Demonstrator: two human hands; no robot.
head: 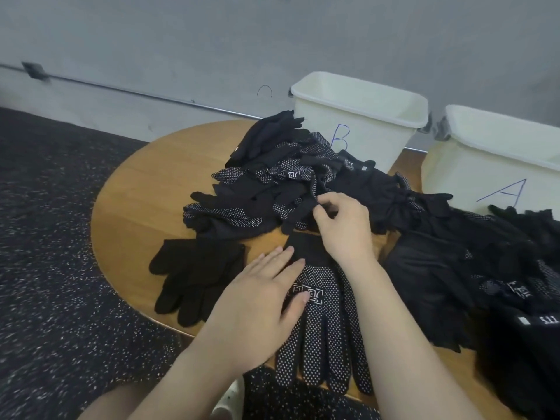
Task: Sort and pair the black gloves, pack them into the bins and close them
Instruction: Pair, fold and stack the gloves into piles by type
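A heap of black gloves (278,183), some plain and some with white dots, covers the middle of the round wooden table (142,189). A dotted glove (327,334) lies flat at the near edge, fingers toward me. My left hand (257,304) rests flat on its cuff and palm with straight fingers. My right hand (342,225) reaches past it and pinches the edge of a dotted glove (295,207) in the heap. A plain black glove (194,277) lies alone at the front left.
Two white bins stand open at the back right: one marked B (360,116), one marked A (491,165). More black gloves (485,268) are piled at the right side of the table. A dark speckled floor surrounds the table; a grey wall is behind.
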